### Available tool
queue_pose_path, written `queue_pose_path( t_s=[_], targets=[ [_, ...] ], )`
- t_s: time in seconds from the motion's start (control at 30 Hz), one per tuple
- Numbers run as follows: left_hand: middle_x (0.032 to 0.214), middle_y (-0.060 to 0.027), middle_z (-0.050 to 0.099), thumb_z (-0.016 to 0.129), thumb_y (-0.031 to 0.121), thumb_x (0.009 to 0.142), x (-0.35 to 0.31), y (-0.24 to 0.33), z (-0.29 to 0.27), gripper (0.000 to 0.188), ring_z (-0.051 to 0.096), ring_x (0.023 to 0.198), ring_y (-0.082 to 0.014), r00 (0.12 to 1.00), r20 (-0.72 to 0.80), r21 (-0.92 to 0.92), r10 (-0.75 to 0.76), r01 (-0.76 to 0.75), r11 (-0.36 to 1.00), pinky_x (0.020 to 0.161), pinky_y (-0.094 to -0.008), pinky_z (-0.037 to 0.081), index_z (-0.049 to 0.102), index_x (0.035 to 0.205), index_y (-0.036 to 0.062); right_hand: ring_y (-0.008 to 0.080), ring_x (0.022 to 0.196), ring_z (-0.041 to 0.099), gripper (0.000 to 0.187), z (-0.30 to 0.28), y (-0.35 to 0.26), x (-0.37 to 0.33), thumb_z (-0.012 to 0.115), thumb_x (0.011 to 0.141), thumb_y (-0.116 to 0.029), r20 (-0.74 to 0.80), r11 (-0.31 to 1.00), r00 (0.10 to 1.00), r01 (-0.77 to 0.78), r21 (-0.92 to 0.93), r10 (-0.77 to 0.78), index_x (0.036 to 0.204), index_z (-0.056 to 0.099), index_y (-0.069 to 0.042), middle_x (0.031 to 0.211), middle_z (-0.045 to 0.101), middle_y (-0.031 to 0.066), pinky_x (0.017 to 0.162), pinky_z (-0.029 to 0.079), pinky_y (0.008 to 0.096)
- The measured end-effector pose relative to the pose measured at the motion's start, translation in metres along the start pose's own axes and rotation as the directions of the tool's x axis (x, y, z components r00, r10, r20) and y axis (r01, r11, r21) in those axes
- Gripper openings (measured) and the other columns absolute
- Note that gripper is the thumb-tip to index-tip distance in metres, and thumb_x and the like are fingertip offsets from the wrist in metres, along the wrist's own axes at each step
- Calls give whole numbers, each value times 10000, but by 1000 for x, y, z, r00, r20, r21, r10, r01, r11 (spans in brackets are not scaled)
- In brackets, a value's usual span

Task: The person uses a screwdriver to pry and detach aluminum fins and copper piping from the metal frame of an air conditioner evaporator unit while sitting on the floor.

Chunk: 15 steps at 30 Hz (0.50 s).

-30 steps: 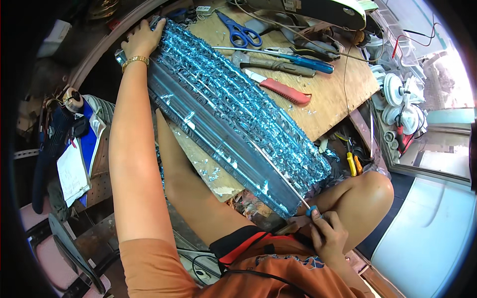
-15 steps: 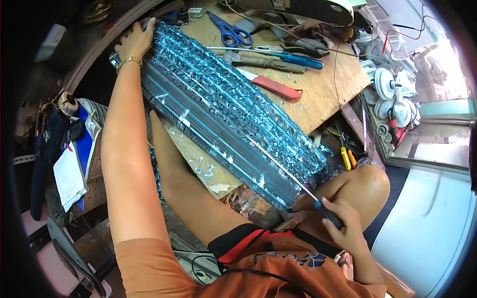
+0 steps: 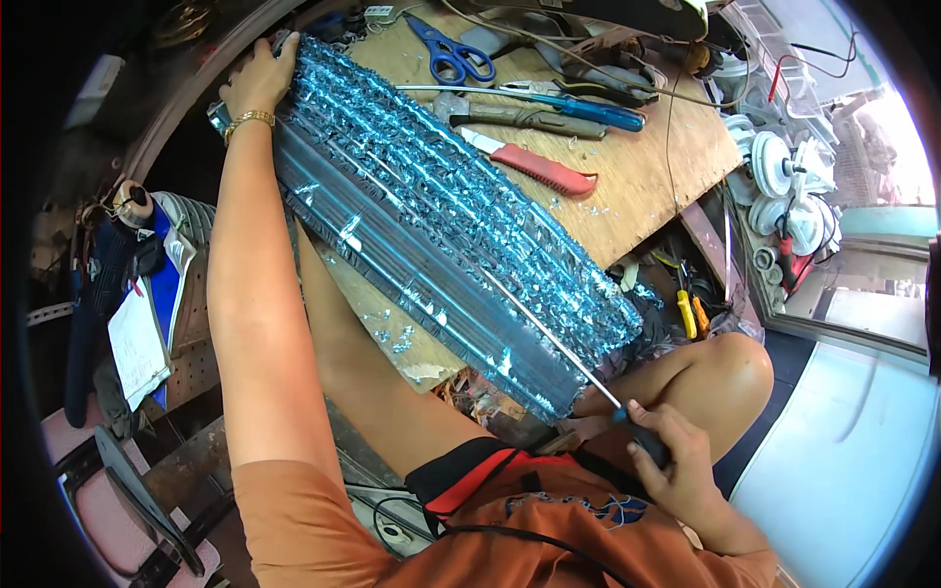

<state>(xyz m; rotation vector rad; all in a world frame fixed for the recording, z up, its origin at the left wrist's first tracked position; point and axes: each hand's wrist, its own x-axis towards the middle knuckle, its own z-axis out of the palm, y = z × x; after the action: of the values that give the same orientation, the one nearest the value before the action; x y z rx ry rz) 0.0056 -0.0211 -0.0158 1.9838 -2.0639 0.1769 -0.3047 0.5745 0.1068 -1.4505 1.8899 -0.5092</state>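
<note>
Rust-orange shirt [image 3: 461, 561], gold bracelet [image 3: 249, 119]

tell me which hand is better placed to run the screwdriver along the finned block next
Probably the right hand: it already grips the screwdriver, which points up along the finned block. The left hand is on the block's far end, apparently bracing it.

finned block [image 3: 461, 186]: blue metal, fins badly crumpled, laid slantwise
screwdriver [image 3: 600, 386]: long-shafted, dark-handled, held lengthwise along block
</note>
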Motion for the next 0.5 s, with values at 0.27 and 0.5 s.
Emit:
queue_pose_path(
  t_s=[0.27, 0.5],
  targets=[
    [1591, -200, 477, 282, 785, 981, 5, -4, -2, 825, 418, 1482, -439, 1000, -9, 73, -10, 11, 997, 1158, -659, 273, 478, 1536, 207, 292, 792, 651, 494, -4, 39, -20, 693, 869, 36, 18, 991, 999, -39, 125, 37, 1354, 673, -55, 966, 692, 161, 741, 523, 363],
    [1610, -192, 457, 296, 792, 966, 5, -2, -1, 846, 412, 1486, -444, 1000, 5, 74, -5, 4, 997, 1168, -651, 270, 455, 1562, 214, 276, 767, 667, 429, -3, 60, -52, 712, 858, 29, -16, 992, 997, -79, 97, 81, 1281, 716, -38, 906, 666, 138, 713, 535, 358]
  ],
)
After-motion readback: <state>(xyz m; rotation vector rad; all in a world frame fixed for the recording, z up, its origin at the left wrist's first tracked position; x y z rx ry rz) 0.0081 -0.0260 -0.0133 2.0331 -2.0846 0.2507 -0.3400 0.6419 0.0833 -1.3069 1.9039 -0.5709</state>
